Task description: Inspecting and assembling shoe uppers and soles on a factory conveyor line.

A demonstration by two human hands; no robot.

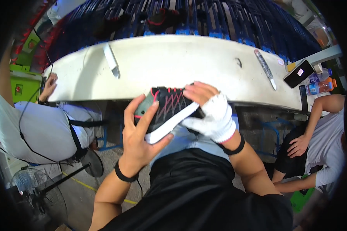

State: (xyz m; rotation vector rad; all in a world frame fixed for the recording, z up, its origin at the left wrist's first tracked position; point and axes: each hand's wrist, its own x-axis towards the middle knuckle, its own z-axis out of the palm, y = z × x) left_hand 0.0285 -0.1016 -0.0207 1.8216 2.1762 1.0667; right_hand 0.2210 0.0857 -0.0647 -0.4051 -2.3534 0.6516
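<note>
A black shoe with a pinkish-red crisscross pattern, a grey-green end and a white sole is tilted between my hands, over my lap at the bench's near edge. My left hand grips the grey-green end, fingers spread over the upper and thumb against the white sole. On the other end lies my right hand, in a white glove that leaves the fingertips bare. Its fingers curl over the top of the shoe, while the thumb sits below the sole. Part of the shoe's underside is hidden.
On the white bench lie a white-handled blade and a knife with a wrapped handle. A black phone and an orange bottle stand at right. Co-workers sit on both sides. A fan is lower left; blue slats lie beyond.
</note>
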